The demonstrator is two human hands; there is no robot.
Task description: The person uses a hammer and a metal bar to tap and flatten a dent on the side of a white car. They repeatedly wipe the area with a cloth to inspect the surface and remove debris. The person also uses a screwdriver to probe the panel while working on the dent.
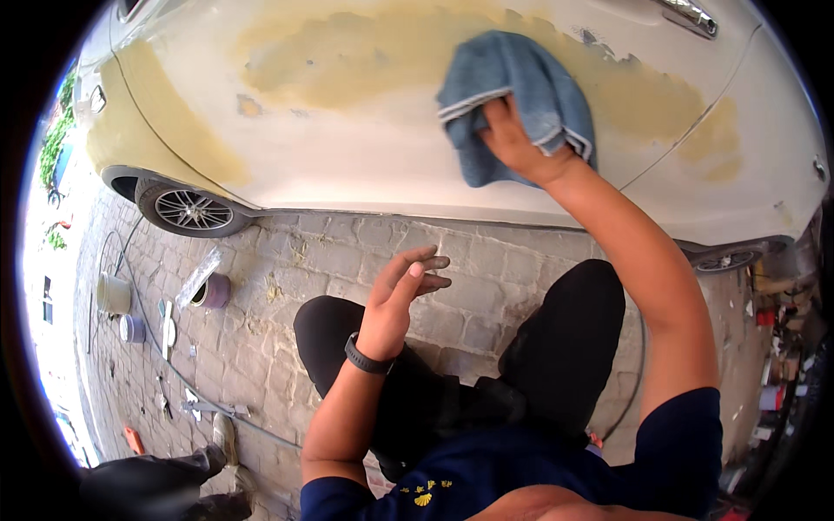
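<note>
A blue-grey cloth (521, 78) with a pale stitched edge lies bunched against the car door (365, 156). My right hand (519, 143) is pressed into it, its fingers partly covered by the folds. Yellowish filler patches (347, 61) spread over the white door panel around the cloth, with a few bare grey spots near them. My left hand (404, 291) hangs in the air above my knees, below the door's lower edge. Its fingers are loosely bent and apart, with nothing in them. A dark band (368, 356) circles my left wrist.
The car's wheel (193, 208) is at the left. On the paving stand a purplish tub (211, 291), a pale bucket (113, 293) and a small pot (132, 328). A hose (182, 378) crosses the ground. Another person's legs (165, 482) are at lower left; cluttered cans (771, 398) line the right.
</note>
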